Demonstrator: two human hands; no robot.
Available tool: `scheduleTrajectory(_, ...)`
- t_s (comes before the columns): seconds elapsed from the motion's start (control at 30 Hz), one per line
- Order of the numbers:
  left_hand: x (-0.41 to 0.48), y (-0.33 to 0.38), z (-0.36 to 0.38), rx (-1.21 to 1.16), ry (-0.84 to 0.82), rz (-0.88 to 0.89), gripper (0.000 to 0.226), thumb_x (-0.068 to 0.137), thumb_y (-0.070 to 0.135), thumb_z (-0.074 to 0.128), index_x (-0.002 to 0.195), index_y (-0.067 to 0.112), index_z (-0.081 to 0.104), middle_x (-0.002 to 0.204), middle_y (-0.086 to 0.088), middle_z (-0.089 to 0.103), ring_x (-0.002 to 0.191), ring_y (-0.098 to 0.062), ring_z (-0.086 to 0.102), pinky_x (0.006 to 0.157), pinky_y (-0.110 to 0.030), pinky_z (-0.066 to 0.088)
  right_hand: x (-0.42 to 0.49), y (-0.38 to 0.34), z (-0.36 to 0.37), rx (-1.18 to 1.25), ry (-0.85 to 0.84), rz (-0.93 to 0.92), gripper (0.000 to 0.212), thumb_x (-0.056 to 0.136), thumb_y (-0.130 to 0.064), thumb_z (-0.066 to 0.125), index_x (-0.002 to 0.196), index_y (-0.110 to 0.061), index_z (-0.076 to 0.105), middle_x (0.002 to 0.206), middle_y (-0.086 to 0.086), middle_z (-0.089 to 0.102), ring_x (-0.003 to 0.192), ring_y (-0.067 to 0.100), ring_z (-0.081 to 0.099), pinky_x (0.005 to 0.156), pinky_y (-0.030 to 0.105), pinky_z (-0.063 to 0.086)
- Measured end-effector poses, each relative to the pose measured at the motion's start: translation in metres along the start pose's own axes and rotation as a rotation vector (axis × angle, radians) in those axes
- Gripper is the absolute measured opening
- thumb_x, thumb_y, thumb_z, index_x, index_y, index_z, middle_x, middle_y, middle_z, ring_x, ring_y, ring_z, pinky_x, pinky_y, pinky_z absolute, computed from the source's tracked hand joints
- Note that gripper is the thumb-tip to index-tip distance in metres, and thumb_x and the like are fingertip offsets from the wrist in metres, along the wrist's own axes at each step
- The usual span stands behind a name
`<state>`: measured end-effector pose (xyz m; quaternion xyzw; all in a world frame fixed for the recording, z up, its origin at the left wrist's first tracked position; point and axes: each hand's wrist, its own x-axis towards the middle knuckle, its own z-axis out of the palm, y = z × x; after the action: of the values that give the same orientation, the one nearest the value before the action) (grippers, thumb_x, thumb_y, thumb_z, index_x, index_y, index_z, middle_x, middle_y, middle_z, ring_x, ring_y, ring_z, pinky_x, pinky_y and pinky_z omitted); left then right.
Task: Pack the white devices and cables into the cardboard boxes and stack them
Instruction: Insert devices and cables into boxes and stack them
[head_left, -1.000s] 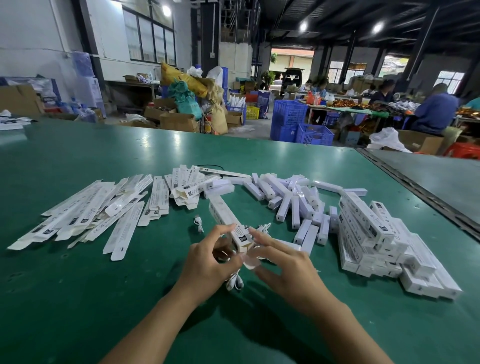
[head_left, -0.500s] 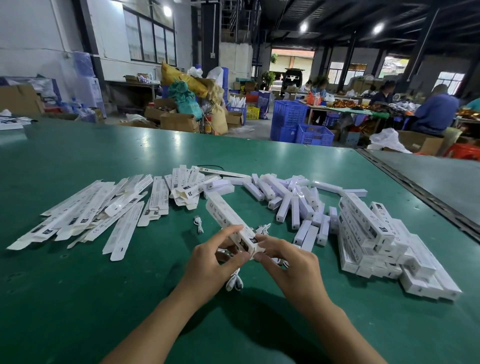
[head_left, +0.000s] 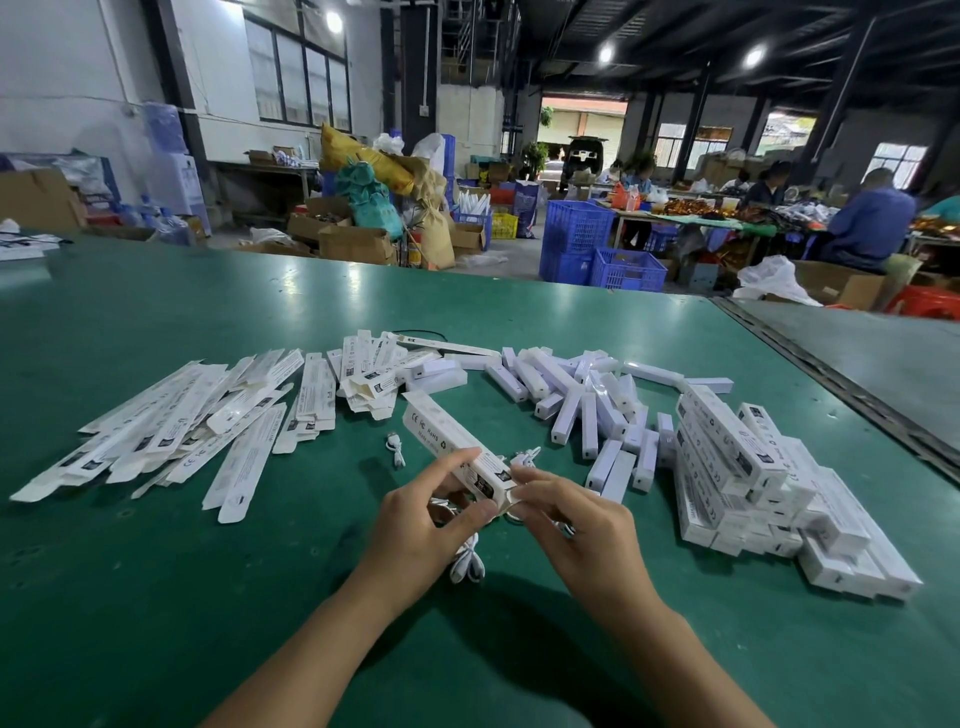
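A long white box (head_left: 451, 441) is held at its near end between two bare hands above a green table (head_left: 156, 597) in a busy workshop. Far to the left of the grip, flat unfolded boxes (head_left: 171, 431) are fanned across the table. The left hand (head_left: 421, 525) is closed on the box, its fingers laid over the top and its thumb pressed against the near end. Just left of the held box, a small coiled white cable (head_left: 396, 449) is seen lying alone, and another cable (head_left: 467, 558) is visible directly beneath the hands. The right hand (head_left: 576, 525) is pinched on the same near end, where the flap is being handled. Beyond and to the right of the grip, loose white devices (head_left: 587, 410) are scattered in a heap. Furthest right, packed boxes (head_left: 753, 483) are stacked in a pile, well apart from the hands.
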<state>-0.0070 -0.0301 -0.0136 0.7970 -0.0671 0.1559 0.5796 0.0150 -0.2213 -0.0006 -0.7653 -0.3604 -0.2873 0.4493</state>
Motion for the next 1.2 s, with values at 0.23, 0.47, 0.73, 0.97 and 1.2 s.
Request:
scheduleTrajectory(0.23, -0.001, 0.0, -0.003, 0.011, -0.054, 0.018, 0.051, 0.072, 0.061, 0.071, 0.121, 0.057, 0.058, 0.107, 0.011, 0.074, 0.096, -0.009, 0.071, 0.09, -0.039, 0.057, 0.001, -0.001, -0.002, 0.011, 0.002, 0.028, 0.009, 0.08, 0.001, 0.075, 0.087, -0.005, 0.076, 0.104, -0.001, 0.074, 0.099, 0.002, 0.069, 0.083, 0.025, 0.058)
scheduleTrajectory(0.47, -0.001, 0.004, -0.007, -0.003, -0.097, 0.039, 0.053, 0.064, 0.059, 0.078, 0.114, 0.057, 0.061, 0.107, 0.015, 0.074, 0.095, -0.007, 0.07, 0.089, -0.034, 0.056, -0.002, -0.005, 0.0, 0.05, 0.032, 0.092, 0.016, 0.073, -0.005, 0.084, 0.084, -0.014, 0.076, 0.091, -0.011, 0.076, 0.076, 0.003, 0.071, 0.07, 0.025, 0.059)
scheduleTrajectory(0.73, -0.001, 0.009, -0.004, 0.004, -0.04, 0.087, 0.045, 0.067, 0.056, 0.075, 0.11, 0.054, 0.063, 0.095, 0.019, 0.075, 0.089, -0.003, 0.071, 0.083, -0.023, 0.056, -0.003, -0.006, 0.003, 0.039, 0.051, 0.107, 0.018, 0.076, -0.007, 0.083, 0.09, -0.015, 0.074, 0.092, -0.013, 0.075, 0.081, 0.004, 0.07, 0.071, 0.029, 0.058)
scheduleTrajectory(0.97, -0.001, 0.021, -0.014, -0.787, -0.226, -0.037, 0.046, 0.075, 0.051, 0.072, 0.106, 0.017, 0.073, 0.086, -0.009, 0.065, 0.072, -0.017, 0.057, 0.065, -0.026, 0.049, 0.0, -0.002, -0.006, -0.217, -0.146, 0.202, 0.066, 0.08, -0.011, 0.073, 0.138, -0.029, 0.047, 0.148, -0.013, 0.041, 0.137, 0.008, 0.036, 0.111, 0.028, 0.031)
scheduleTrajectory(1.2, 0.006, 0.017, -0.024, -1.095, -0.296, -0.216, 0.067, 0.064, 0.059, 0.084, 0.103, 0.006, 0.071, 0.063, -0.009, 0.051, 0.058, -0.019, 0.047, 0.058, -0.03, 0.045, 0.004, 0.005, -0.017, -0.268, -0.035, 0.209, 0.032, 0.081, -0.013, 0.078, 0.112, -0.018, 0.069, 0.109, -0.019, 0.061, 0.106, 0.005, 0.058, 0.094, 0.029, 0.044)
